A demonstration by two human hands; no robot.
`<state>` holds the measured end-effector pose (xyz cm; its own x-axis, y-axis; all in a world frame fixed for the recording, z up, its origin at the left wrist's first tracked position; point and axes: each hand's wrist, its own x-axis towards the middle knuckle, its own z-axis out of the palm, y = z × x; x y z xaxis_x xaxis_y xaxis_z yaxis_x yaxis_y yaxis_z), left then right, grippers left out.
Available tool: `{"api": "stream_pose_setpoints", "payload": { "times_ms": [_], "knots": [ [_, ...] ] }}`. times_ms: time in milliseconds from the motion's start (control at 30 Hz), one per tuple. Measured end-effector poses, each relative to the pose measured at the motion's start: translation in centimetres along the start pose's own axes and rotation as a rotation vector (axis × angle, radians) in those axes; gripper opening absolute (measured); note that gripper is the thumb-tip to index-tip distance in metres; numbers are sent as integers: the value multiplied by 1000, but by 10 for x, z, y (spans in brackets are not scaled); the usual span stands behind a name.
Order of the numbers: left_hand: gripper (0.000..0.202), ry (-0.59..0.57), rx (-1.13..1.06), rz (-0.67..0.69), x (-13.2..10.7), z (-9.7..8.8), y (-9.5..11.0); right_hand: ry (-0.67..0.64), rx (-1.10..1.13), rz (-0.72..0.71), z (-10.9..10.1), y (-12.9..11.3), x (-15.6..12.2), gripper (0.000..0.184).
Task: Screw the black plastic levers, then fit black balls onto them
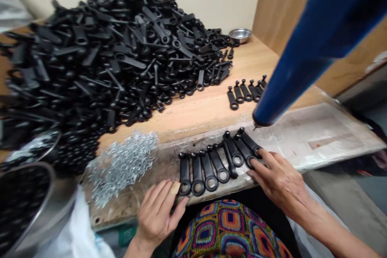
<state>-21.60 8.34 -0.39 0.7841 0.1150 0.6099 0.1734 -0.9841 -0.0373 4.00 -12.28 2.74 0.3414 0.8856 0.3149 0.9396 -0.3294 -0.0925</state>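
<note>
Both hands open, nothing gripped, left hand (159, 213) against the left end of a row of black handles (211, 169), right hand (279, 179) resting on its right end, big handle pile (99, 56) far left on the bench (187, 117), metal bits (122, 165) nearby

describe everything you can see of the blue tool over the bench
The blue cylindrical tool has a long, smooth, dark blue body that looks painted or plastic and runs out of view at the top right. It slants down to a rounded end with a small metal bit at its tip. It hangs above the plastic sheet, just past the black parts by the right hand, and no contact shows.
</note>
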Motion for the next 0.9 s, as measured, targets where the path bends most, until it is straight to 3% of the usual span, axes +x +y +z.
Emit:
{"api": "stream_pose_setpoints", "payload": {
  "times_ms": [233, 367, 500, 700, 900],
  "knots": [
    [39, 40, -111, -118, 10, -7, 9, 233, 145, -126, -7, -4, -6, 24],
    [38, 13, -221, -78, 23, -4, 33, 145, 142, -267, -9, -20, 3, 28],
    [35, 7, -281, -18, 32, 4, 50, 46, 82, -265, -5, -33, 16, 25],
    [31, 27, -268, -42, 28, 4, 48, 75, 105, -280, 2, -34, 21, 24],
    [32, 26, -285, -58, 26, 3, 45, 162, 460, -232, 2, -24, 21, 19]
  ]
}}
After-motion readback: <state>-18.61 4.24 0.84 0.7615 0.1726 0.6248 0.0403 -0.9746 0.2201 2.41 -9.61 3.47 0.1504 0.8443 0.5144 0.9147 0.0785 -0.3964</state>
